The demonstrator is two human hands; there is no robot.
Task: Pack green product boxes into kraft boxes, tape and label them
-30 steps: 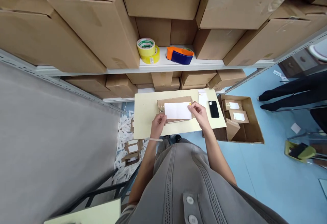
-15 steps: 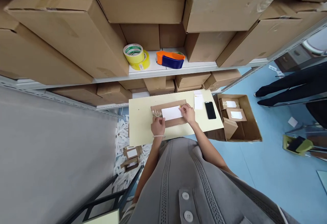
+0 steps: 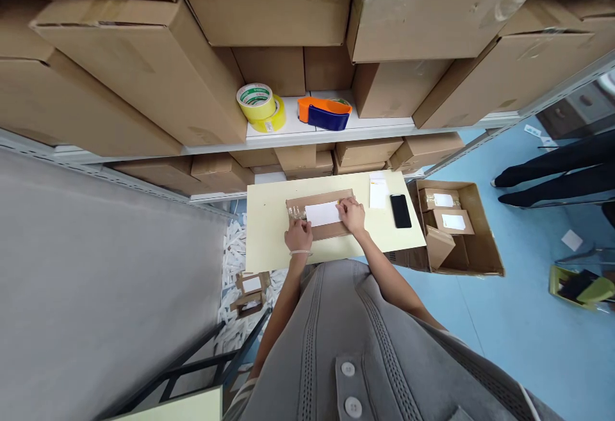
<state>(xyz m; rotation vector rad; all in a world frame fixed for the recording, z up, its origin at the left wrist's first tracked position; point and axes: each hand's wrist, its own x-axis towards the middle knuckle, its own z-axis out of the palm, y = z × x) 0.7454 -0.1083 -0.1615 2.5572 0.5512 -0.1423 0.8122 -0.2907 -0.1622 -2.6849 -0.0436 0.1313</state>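
Observation:
A flat brown cardboard parcel (image 3: 295, 206) lies on a small pale yellow table (image 3: 269, 229). A white label (image 3: 321, 213) sits on top of the parcel. My left hand (image 3: 298, 236) rests at the parcel's near left corner, fingers curled against it. My right hand (image 3: 353, 214) lies flat on the label's right end, pressing it down. A black phone (image 3: 400, 210) and a white sheet of labels (image 3: 378, 193) lie on the table to the right of my right hand.
Yellow tape rolls (image 3: 259, 106) and an orange and blue tape dispenser (image 3: 325, 113) sit on the shelf (image 3: 365, 127) among big cartons. An open carton (image 3: 485, 241) with labelled parcels stands on the blue floor at right. Paper scraps (image 3: 233, 254) litter the floor at left. Another person's legs (image 3: 557, 177) show at far right.
The label was held above the parcel by my right hand a second ago; it now lies flat on the parcel with my right hand pressed on it. The view shifted slightly.

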